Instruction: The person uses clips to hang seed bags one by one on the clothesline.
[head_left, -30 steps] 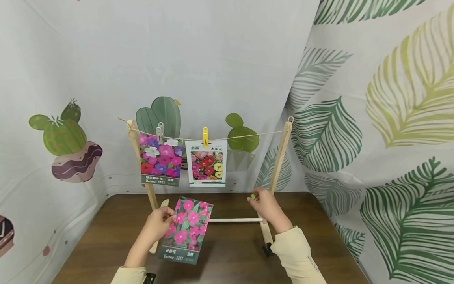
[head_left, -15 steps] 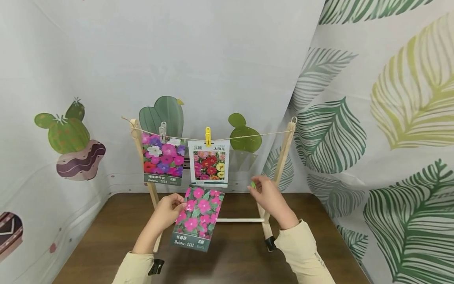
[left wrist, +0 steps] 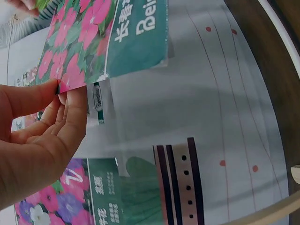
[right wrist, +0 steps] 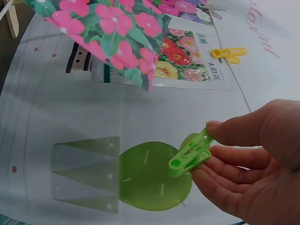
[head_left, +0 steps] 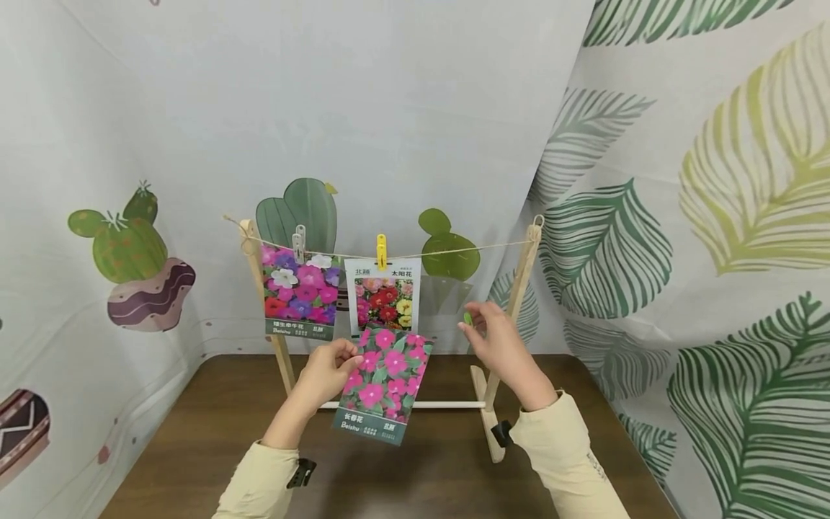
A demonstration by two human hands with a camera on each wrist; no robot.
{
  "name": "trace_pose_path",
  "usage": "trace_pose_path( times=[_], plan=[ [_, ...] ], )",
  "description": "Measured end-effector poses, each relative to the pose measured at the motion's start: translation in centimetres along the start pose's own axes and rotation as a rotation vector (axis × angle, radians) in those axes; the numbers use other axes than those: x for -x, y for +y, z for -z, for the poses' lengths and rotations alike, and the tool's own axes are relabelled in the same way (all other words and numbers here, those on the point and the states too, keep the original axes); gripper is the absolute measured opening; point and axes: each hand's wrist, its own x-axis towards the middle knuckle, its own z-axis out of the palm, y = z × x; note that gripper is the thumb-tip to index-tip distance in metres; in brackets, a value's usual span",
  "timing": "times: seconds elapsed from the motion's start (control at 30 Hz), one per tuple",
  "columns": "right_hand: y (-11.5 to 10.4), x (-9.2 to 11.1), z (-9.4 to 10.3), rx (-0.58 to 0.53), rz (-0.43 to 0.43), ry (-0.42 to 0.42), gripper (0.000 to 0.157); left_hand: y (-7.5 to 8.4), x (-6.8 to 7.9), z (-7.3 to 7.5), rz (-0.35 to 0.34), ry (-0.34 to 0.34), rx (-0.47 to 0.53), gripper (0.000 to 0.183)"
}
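My left hand (head_left: 326,373) pinches the left edge of a seed packet (head_left: 384,382) with pink flowers and a dark green band along its bottom. The packet is tilted and, in the head view, overlaps the lower part of a white seed packet (head_left: 387,292) hanging from the string. Between the thumb and fingers of my right hand (head_left: 499,346) is a small green clothespin (right wrist: 191,154), seen clearly in the right wrist view. On the line, a yellow clothespin (head_left: 382,251) holds the white packet. A grey clothespin (head_left: 299,244) holds a packet of purple and pink flowers (head_left: 300,292).
A string (head_left: 467,249) runs between two wooden posts (head_left: 519,288) of a stand on the brown table (head_left: 214,432). A white crossbar (head_left: 447,405) joins the posts low down. Behind hangs a white cloth (head_left: 415,108) printed with cacti and leaves.
My left hand has moved up and to the right with the pink-flowered packet, toward the line. My right hand has risen a little, still holding the green clothespin.
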Motion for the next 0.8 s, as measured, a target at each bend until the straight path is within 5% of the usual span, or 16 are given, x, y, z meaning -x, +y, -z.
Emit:
trace_pose_path(
  times=[0.47,0.8],
  plan=[
    [-1.4,-1.3,1.9,0.037,0.085,0.076,0.033,1.9,-2.0,-1.7,-0.116,0.055,0.029,0.006],
    [-2.0,-2.2,2.8,0.0,0.163,0.131,0.033,2.9,-3.2,-2.3,-0.129,0.088,0.065,0.005]
  ],
)
